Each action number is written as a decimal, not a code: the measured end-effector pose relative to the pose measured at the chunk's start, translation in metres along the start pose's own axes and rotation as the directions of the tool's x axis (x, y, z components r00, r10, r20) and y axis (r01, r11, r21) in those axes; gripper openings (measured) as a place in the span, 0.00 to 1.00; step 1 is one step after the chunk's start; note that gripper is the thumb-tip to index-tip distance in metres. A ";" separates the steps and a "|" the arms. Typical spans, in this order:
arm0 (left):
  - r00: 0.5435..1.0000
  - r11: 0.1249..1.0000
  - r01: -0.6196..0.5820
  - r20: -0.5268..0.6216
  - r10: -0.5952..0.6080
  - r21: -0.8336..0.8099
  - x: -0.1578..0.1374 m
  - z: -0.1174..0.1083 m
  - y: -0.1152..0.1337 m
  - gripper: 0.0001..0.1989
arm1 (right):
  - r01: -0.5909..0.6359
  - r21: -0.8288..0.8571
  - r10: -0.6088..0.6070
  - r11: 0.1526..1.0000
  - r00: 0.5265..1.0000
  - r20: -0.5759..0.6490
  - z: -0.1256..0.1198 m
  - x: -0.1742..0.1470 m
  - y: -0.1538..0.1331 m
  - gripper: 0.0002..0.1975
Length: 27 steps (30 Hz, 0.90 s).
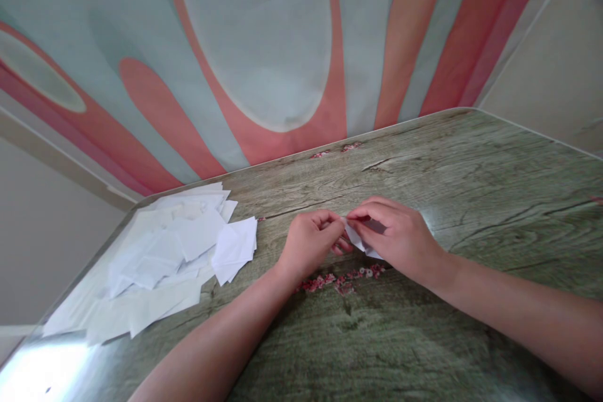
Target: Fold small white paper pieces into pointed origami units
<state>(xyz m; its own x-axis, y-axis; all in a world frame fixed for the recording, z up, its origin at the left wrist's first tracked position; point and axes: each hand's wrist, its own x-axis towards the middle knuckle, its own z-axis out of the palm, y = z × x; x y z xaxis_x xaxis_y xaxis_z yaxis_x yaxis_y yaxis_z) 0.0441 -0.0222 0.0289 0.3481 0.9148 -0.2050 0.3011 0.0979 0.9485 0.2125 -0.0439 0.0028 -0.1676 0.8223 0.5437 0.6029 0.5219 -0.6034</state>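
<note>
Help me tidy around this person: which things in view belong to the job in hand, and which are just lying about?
In the job:
- piece of white paper, between left hand and right hand
- probably the large paper pile and smaller stack beside it: similar-looking, untouched

Just around:
- patterned wall covering
- pink floral detail on the tabletop

From where I stand, w/ L hand [311,237] & R hand [402,231] as clock centre, they block the middle. Approx. 9 o'clock, the paper pile [157,251] obstructs; 12, beyond table edge, the patterned backdrop [287,144]. A hand could pass above the table [499,169] at 2, or at 6, btwn forearms [226,339].
</note>
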 end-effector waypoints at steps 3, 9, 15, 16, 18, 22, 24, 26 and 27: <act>1.000 0.999 0.026 0.018 -0.026 -0.033 0.000 0.000 0.002 0.07 | -0.004 0.026 0.005 1.000 1.000 -0.018 0.000 0.001 0.001 0.04; 0.980 0.981 0.146 0.151 -0.127 -0.129 0.000 -0.004 0.004 0.08 | 0.108 -0.026 -0.108 0.994 0.994 -0.016 -0.001 0.001 0.002 0.05; 0.965 0.973 0.172 0.223 -0.135 -0.156 0.003 -0.011 -0.001 0.07 | 0.168 -0.080 -0.167 0.983 0.986 0.018 -0.003 0.001 0.003 0.06; 0.966 0.973 0.173 0.221 -0.136 -0.156 0.003 -0.011 -0.001 0.07 | 0.175 -0.088 -0.174 0.981 0.985 0.021 -0.004 0.001 0.003 0.07; 0.968 0.972 0.174 0.208 -0.139 -0.157 0.003 -0.011 0.000 0.07 | 0.190 -0.100 -0.189 0.977 0.982 0.023 -0.004 0.001 0.002 0.07; 0.970 0.970 0.183 0.189 -0.151 -0.163 0.002 -0.011 0.002 0.08 | 0.225 -0.099 -0.222 0.969 0.974 0.043 -0.005 0.001 0.001 0.08; 0.970 0.968 0.189 0.186 -0.158 -0.165 0.002 -0.011 0.003 0.08 | 0.233 -0.098 -0.228 0.967 0.972 0.058 -0.006 0.001 0.001 0.08; 0.969 0.965 0.196 0.185 -0.164 -0.171 0.002 -0.011 0.003 0.08 | 0.242 -0.102 -0.236 0.965 0.969 0.069 -0.006 0.001 0.002 0.08; 0.969 0.964 0.199 0.185 -0.166 -0.177 0.002 -0.011 0.003 0.08 | 0.249 -0.104 -0.242 0.963 0.967 0.073 -0.006 0.001 0.002 0.08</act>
<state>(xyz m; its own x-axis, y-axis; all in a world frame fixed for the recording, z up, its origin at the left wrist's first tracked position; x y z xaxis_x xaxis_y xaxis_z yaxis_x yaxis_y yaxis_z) 0.0362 -0.0156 0.0341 0.4515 0.7974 -0.4003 0.2027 0.3453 0.9164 0.2178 -0.0434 0.0058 -0.3655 0.6858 0.6294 0.6197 0.6838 -0.3852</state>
